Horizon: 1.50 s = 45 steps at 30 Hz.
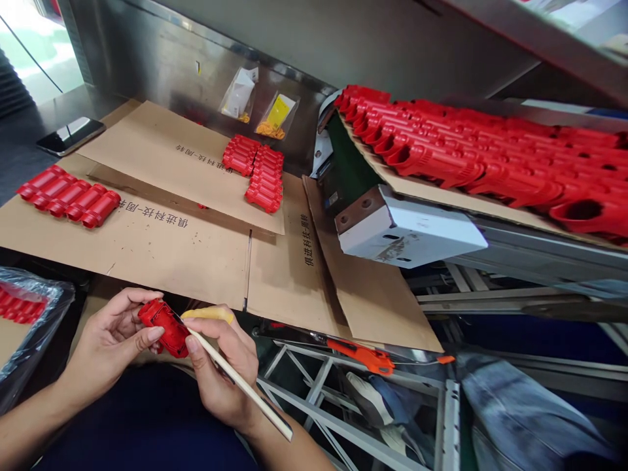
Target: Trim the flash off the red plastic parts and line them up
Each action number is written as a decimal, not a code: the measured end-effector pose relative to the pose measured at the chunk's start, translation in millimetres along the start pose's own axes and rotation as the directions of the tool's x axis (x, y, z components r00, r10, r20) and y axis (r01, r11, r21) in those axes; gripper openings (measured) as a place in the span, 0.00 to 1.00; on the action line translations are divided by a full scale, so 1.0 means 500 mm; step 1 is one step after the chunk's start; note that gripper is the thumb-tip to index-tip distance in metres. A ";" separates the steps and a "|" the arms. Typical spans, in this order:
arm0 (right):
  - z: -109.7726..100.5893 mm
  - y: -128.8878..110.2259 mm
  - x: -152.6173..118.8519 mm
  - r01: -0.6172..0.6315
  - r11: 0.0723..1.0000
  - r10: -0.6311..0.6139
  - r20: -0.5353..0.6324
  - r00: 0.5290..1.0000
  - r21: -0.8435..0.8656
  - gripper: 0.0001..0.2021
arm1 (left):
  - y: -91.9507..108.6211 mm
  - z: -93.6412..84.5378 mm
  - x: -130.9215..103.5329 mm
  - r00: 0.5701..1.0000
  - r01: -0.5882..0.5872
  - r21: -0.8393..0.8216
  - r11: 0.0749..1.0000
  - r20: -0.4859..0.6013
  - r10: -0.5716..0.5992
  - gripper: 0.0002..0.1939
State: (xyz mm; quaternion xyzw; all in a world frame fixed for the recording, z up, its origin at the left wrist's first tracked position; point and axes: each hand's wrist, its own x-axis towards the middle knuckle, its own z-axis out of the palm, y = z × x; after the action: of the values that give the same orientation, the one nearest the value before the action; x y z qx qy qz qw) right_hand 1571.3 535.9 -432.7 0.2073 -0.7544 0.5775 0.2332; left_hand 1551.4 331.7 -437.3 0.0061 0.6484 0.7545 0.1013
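My left hand (120, 337) grips a red plastic cylindrical part (165, 327) between thumb and fingers, above my lap. Dark lines show on the part's side, and it is tilted. Closed around a slim cream-coloured stick (245, 386) with a dark edge, my right hand (226, 356) brings the stick's upper end against or very close to the part. A yellow covering (209, 315) is on one finger of the right hand. The stick's tip is mostly hidden by the fingers and the part.
Red parts (69, 195) lie in a row on cardboard (147, 245), with another group (262, 171) farther back. A phone (71, 135) and small bags (278, 114) lie behind. Many red parts (441, 144) fill the conveyor at right. An orange-handled tool (360, 355) and a person's denim-clad leg (530, 412) are nearby.
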 end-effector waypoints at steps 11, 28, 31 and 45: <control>0.007 0.004 0.001 0.011 0.999 -0.011 -0.003 1.000 0.036 0.11 | 0.032 0.025 -0.015 0.987 0.136 -0.064 0.989 -0.073 -0.140 0.25; 0.035 0.027 0.006 0.225 0.967 -0.217 0.079 0.973 -0.115 0.17 | -0.001 0.030 -0.008 0.958 -0.224 0.148 0.963 -0.146 0.245 0.16; 0.044 0.032 0.001 0.238 0.960 -0.232 0.059 0.971 -0.149 0.16 | 0.003 0.029 -0.007 0.954 -0.214 0.159 0.964 -0.179 0.241 0.17; 0.010 0.056 -0.007 -0.267 0.689 0.330 0.036 0.943 0.674 0.17 | 0.006 0.008 0.016 0.996 0.091 -0.377 0.922 0.028 -0.087 0.20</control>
State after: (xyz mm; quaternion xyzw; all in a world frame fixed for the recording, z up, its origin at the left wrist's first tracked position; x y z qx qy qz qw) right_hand 1557.2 538.1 -457.3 0.1259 -0.5084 0.8482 0.0790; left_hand 1543.9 336.3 -435.0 -0.0389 0.4901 0.8597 0.1384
